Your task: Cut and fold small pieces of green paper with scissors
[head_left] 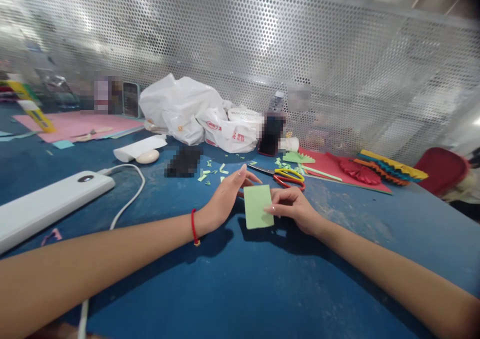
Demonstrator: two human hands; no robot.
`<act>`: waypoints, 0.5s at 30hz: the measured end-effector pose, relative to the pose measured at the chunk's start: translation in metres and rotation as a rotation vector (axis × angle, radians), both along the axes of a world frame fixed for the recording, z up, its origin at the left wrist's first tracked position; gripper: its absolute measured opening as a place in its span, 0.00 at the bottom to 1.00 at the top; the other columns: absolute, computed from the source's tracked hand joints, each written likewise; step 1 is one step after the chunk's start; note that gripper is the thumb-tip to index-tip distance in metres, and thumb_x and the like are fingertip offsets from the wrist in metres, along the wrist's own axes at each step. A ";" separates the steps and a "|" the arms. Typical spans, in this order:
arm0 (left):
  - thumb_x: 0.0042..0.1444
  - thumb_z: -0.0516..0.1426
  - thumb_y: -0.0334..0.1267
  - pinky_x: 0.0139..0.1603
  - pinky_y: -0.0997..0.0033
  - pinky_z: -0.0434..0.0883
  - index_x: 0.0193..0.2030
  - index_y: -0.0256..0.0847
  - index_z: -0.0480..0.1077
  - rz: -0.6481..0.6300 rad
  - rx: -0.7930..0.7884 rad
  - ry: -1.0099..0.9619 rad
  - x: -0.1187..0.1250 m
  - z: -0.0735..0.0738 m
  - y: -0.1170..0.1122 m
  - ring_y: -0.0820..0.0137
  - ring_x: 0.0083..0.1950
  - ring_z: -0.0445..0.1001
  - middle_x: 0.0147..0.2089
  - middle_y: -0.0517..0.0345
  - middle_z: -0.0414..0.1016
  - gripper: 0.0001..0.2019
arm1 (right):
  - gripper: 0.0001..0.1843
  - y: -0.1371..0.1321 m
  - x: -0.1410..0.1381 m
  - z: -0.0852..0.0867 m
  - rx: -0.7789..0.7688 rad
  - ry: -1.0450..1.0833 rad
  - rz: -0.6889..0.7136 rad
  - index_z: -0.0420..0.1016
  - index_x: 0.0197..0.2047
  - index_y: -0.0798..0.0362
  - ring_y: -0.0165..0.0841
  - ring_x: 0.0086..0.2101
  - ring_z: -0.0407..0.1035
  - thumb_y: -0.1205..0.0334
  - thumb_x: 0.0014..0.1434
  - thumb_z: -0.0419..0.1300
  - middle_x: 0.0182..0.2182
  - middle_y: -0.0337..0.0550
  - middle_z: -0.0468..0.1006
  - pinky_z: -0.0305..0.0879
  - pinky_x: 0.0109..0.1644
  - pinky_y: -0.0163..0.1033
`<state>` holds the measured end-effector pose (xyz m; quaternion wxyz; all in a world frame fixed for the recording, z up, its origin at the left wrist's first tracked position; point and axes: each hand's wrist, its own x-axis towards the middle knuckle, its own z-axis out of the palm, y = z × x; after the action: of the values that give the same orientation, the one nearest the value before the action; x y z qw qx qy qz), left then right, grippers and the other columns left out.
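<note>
A small light-green paper rectangle (257, 206) is held just above the blue table (240, 279) between both hands. My left hand (225, 199), with a red string on the wrist, pinches its upper left edge. My right hand (292, 206) grips the right edge, fingers curled against the paper. Scissors with yellow and red handles (287, 176) lie just beyond the hands. Small green paper scraps (212, 171) are scattered behind the left hand.
White plastic bags (195, 114) sit at the back centre against a perforated metal screen (262, 44). A white power bank with cable (48, 201) lies at left. Red paper and folded coloured fans (375, 169) lie at right, pink paper (75, 124) at far left.
</note>
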<state>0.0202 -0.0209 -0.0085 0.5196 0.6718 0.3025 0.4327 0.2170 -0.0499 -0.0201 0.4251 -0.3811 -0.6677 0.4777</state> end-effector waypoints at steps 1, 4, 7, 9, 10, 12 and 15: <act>0.63 0.46 0.58 0.38 0.70 0.69 0.38 0.37 0.70 -0.011 0.013 0.023 0.000 0.000 0.000 0.69 0.35 0.71 0.33 0.56 0.72 0.25 | 0.18 -0.001 0.000 0.000 -0.005 -0.026 0.039 0.70 0.18 0.55 0.25 0.23 0.58 0.55 0.48 0.71 0.20 0.34 0.65 0.52 0.27 0.34; 0.58 0.56 0.53 0.33 0.75 0.63 0.32 0.35 0.72 -0.069 0.138 0.162 -0.001 -0.001 -0.001 0.73 0.32 0.65 0.29 0.60 0.70 0.19 | 0.19 -0.002 -0.001 0.002 -0.003 -0.094 0.090 0.69 0.19 0.55 0.25 0.22 0.56 0.53 0.50 0.70 0.20 0.34 0.65 0.51 0.26 0.34; 0.59 0.56 0.49 0.29 0.77 0.57 0.28 0.34 0.71 -0.075 0.218 0.251 -0.001 -0.003 -0.001 0.75 0.29 0.60 0.25 0.62 0.66 0.18 | 0.20 -0.004 -0.002 0.005 0.010 -0.127 0.077 0.68 0.20 0.54 0.25 0.22 0.56 0.51 0.55 0.65 0.18 0.34 0.65 0.51 0.26 0.34; 0.60 0.55 0.48 0.27 0.77 0.56 0.27 0.34 0.71 -0.056 0.235 0.265 -0.001 -0.004 0.000 0.76 0.28 0.59 0.24 0.63 0.64 0.18 | 0.17 -0.004 -0.002 0.005 -0.003 -0.101 0.061 0.71 0.24 0.54 0.26 0.22 0.58 0.52 0.57 0.63 0.19 0.35 0.66 0.53 0.27 0.34; 0.60 0.55 0.47 0.27 0.77 0.56 0.27 0.34 0.70 -0.051 0.240 0.270 -0.001 -0.005 0.001 0.76 0.28 0.59 0.24 0.63 0.64 0.18 | 0.15 -0.005 -0.002 0.005 -0.019 -0.080 0.056 0.71 0.26 0.54 0.26 0.22 0.59 0.53 0.57 0.63 0.20 0.35 0.67 0.54 0.27 0.33; 0.61 0.55 0.47 0.28 0.77 0.56 0.27 0.34 0.71 -0.060 0.249 0.285 -0.001 -0.006 0.001 0.76 0.28 0.59 0.24 0.63 0.64 0.18 | 0.12 -0.005 -0.002 0.004 -0.043 -0.052 0.059 0.72 0.28 0.54 0.25 0.22 0.60 0.55 0.56 0.65 0.20 0.34 0.67 0.55 0.27 0.33; 0.61 0.55 0.46 0.28 0.77 0.56 0.27 0.34 0.72 -0.109 0.281 0.324 -0.002 -0.005 -0.002 0.76 0.28 0.59 0.24 0.63 0.65 0.17 | 0.12 -0.005 -0.001 0.004 -0.039 -0.107 0.100 0.71 0.26 0.55 0.25 0.21 0.59 0.57 0.55 0.65 0.19 0.34 0.67 0.54 0.27 0.32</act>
<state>0.0186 -0.0234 -0.0140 0.3880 0.8137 0.2819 0.3284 0.2156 -0.0548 -0.0164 0.3571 -0.3804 -0.6982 0.4902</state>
